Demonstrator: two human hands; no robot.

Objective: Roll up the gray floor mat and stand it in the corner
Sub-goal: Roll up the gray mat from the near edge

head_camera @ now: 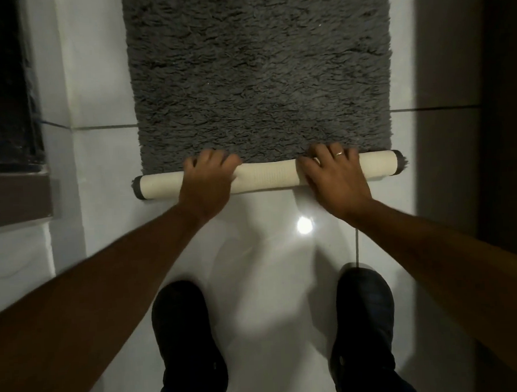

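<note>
Rolling begun, only a thin roll (268, 175) formed at my near edge, cream backing outward. The rest of the mat (259, 70) lies flat on the tiles (263, 255), running away from me. My left hand (210, 180) and right hand (332, 177) both curl over the roll, pressing it. Judged early: most rolling is left, and no corner is clearly in view.
</note>
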